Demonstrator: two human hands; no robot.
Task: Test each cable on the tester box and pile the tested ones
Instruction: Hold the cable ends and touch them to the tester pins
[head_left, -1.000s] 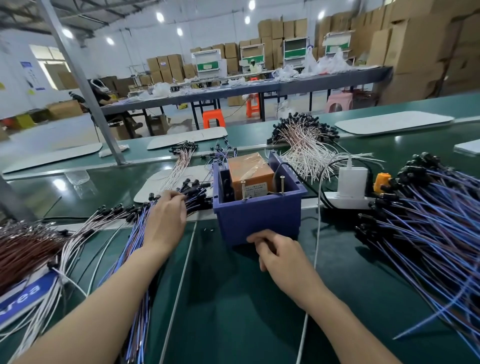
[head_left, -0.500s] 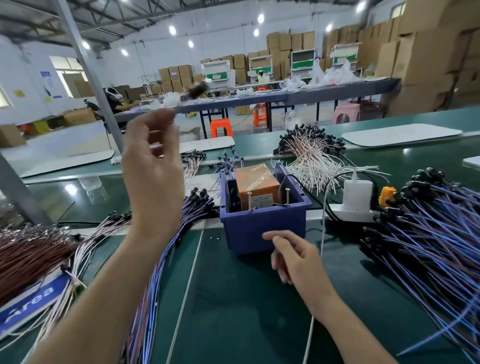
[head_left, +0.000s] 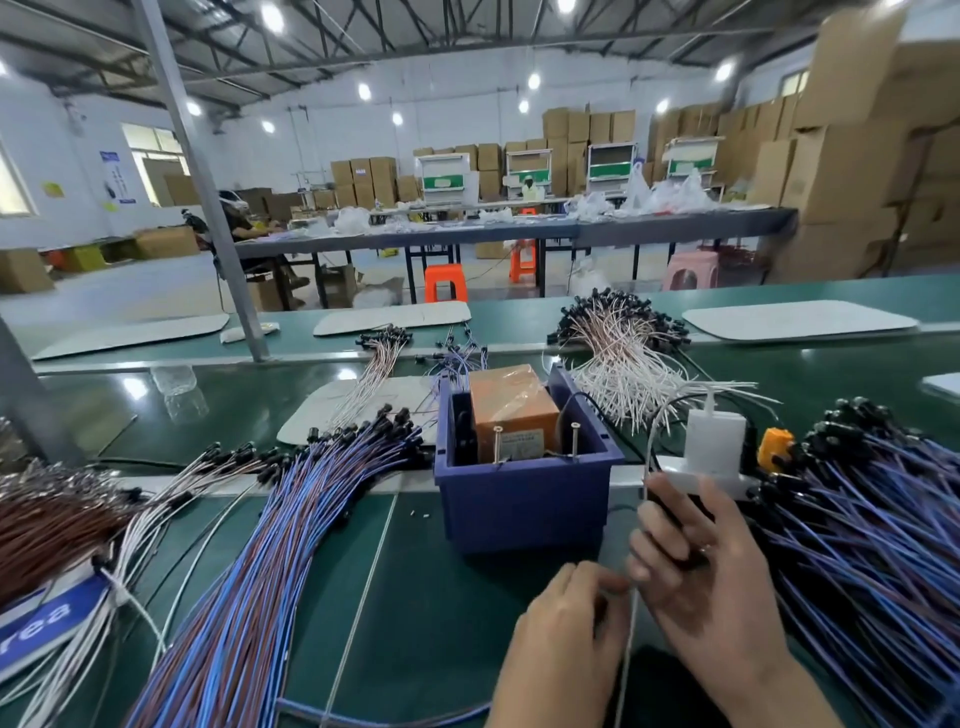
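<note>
Starting at our fingers: left hand (head_left: 566, 639) and right hand (head_left: 711, 582) sit close together, with a thin white cord (head_left: 629, 654) running between them, long axis straight toward us. Left fingertips (head_left: 618, 587) are bunched together at the cord; we cannot tell whether they pinch it. Right fingers (head_left: 670, 525) are curled over something dark and we cannot tell what; one wears a ring.

Just beyond the fingers sits one blue bin (head_left: 524, 509) holding one orange tester box (head_left: 511, 405), with two metal pins (head_left: 497, 444) upright at its near face. The box label is too small to read.

Just right of the fingers is the right cable pile (head_left: 872, 545): blue-purple, too many to count, black plugs pointing away and left, tails toward us and right. Well left of the fingers is the left cable pile (head_left: 260, 571): blue-brown, long axis from near-left up toward the bin, plugs at the bin end. Farther left lies one brown bundle (head_left: 47, 525).

Just beyond the right fingers stands one white charger (head_left: 714, 436), with one small orange part (head_left: 774, 447) beside it. Beyond the bin is one white-pink pile (head_left: 618, 358). Far left, a blue sign (head_left: 36, 618) shows "rea".
</note>
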